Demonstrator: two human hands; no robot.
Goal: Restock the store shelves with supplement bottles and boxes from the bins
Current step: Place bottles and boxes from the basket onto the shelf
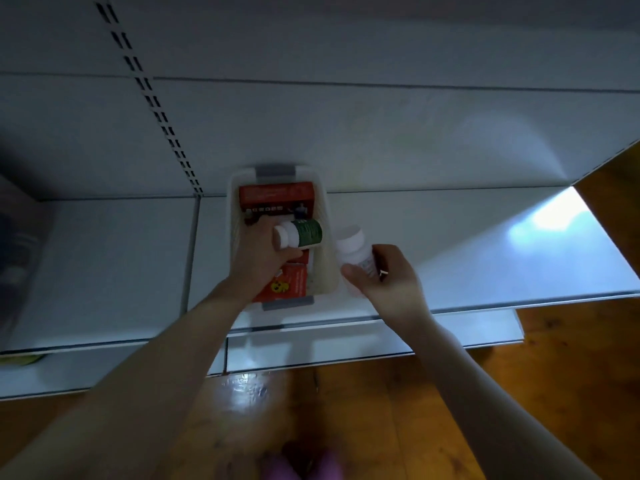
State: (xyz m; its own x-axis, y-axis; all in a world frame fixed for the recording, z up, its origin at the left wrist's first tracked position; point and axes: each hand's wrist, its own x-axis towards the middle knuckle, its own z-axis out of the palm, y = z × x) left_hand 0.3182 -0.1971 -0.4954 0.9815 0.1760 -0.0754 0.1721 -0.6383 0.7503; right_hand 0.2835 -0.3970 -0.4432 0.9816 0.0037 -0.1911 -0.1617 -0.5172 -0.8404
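Observation:
A white bin (329, 268) with grey handles sits on the white shelf (467, 237). Inside it, my left hand (258, 256) grips a white-capped bottle with a green label (303, 233), lying sideways over the bin. A red box (277, 197) lies at the bin's far end and an orange-red box (289, 284) at its near end. Just right of the bin, my right hand (384, 278) holds a white bottle (355, 252) upright on the shelf.
A slotted upright strip (156, 105) runs up the shelf's back panel on the left. A dark object (17, 251) stands at the far left of the shelf. A lower shelf edge (346, 344) juts out below, above the wooden floor (450, 410).

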